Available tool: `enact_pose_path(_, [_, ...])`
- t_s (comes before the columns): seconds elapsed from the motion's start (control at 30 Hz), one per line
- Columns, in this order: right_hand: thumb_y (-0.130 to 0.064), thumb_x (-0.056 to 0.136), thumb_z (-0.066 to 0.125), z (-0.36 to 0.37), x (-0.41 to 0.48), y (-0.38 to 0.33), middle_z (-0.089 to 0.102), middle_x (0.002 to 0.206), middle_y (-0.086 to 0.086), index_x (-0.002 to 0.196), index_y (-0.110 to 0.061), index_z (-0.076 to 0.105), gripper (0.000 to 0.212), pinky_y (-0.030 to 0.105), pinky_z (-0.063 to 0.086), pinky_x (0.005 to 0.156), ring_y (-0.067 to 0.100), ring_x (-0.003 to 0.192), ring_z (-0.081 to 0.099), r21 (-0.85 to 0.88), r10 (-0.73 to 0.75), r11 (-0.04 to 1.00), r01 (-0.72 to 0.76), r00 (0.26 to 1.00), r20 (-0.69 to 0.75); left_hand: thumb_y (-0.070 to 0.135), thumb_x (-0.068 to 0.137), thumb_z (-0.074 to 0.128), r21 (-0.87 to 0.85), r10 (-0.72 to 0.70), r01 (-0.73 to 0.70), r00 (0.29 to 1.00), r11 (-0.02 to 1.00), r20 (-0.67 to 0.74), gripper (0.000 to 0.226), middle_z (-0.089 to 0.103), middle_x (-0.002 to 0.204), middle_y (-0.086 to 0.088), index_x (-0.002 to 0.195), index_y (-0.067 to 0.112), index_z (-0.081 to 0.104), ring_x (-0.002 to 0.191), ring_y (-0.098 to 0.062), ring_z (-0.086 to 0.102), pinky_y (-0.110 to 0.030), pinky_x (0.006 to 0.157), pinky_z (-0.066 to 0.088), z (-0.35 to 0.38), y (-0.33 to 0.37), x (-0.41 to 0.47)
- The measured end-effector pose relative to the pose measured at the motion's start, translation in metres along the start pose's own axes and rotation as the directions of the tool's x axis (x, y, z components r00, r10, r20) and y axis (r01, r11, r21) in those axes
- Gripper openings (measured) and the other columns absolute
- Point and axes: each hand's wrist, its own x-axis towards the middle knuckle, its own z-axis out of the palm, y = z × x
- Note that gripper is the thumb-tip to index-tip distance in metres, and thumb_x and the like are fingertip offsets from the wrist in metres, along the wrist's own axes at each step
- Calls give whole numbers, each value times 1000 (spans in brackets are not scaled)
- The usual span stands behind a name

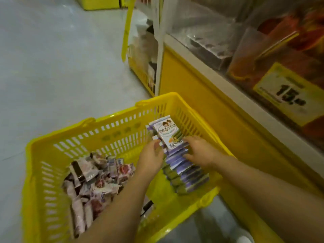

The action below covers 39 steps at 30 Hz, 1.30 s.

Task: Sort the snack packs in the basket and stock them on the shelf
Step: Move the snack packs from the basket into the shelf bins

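Floor: pale grey floor (52, 58), seen from above beside a shop shelf.
Shelf: the shelf (201, 95) stood on the right, with a yellow base and clear bins (210, 32) above it; one bin held orange packs (263, 55), blurred.
Tag: a yellow price tag (287, 92) reading 15 hung on the shelf front.
Basket: a yellow slotted basket (33, 172) sat on the floor just beside the shelf base.
Packs: loose wrapped packs (94, 179) lay heaped in the left part of the basket.
Boxes: purple-and-white boxes (184, 171) stood in a row along the right side of the basket, the far end box (166, 132) tilted up with its face showing.
Left hand: the left hand (151, 158) gripped the row's left side near the far end, thumb against the end box, fingers hidden.
Right hand: the right hand (201, 151) held the row's right side, fingers curved over the boxes and thumb spread.
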Motion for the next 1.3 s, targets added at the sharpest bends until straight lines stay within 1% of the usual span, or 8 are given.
enact_pose_path(0.1, [-30,88,64,14,23,-3,34,149,10,148,-15,29,71,34,31,110,25,134,39,104,35,994,-33,999,-17,18,99,51,-140,-113,116,993,983,29,41,51,138,-4,139,12,45,121,-21,52,-29,92,42,10,-12,10])
enact_pose_path(0.27, [-26,85,69,29,38,-14,53,138,6,146,-13,32,72,30,42,98,22,122,53,287,52,958,-27,995,-80,19,98,54,-344,-167,166,986,924,28,14,62,95,12,111,23,58,78,5,56,-4,58,42,21,-13,28])
enact_pose_path(0.43, [-21,82,71,25,38,-18,61,126,0,144,-20,36,72,15,41,79,13,102,62,347,-59,932,102,990,-132,31,95,58,-402,-234,215,972,890,4,32,65,114,2,124,18,61,104,-17,61,-31,84,50,20,-15,32])
enact_pose_path(0.53, [-21,82,72,17,40,-15,59,119,-5,146,-24,32,75,22,49,79,12,89,64,363,-72,926,104,992,-101,31,94,60,-437,-225,183,973,881,-46,33,65,114,3,124,17,61,103,-16,61,-28,79,44,14,-18,29])
enact_pose_path(0.77, [-22,86,63,24,51,-7,49,134,3,135,-24,50,51,32,42,94,21,120,46,-57,-141,988,143,989,36,38,95,56,-159,-49,-1,949,987,-310,13,59,89,19,105,33,51,73,9,56,-22,57,45,-19,-54,1])
enact_pose_path(1.03, [-65,67,68,24,62,-11,34,144,4,141,-32,39,87,45,33,105,28,135,21,-254,-125,946,201,950,287,36,94,58,-153,-24,-33,933,988,-358,13,61,85,18,105,33,52,74,6,58,-19,53,47,-25,-60,-2])
enact_pose_path(1.17, [-63,75,64,28,59,-12,49,137,-3,140,-34,41,75,38,41,95,23,128,34,-322,-174,923,210,975,138,36,93,59,-147,-12,-43,935,988,-354,16,60,86,21,107,32,52,75,11,57,-10,49,42,-24,-62,-2])
enact_pose_path(1.3, [-45,78,65,35,61,-18,41,144,0,142,-31,34,72,44,29,104,25,130,33,-442,-168,871,214,975,143,36,93,59,-157,-21,-38,933,987,-359,17,61,89,18,108,33,52,78,6,57,-24,58,48,-25,-65,-2])
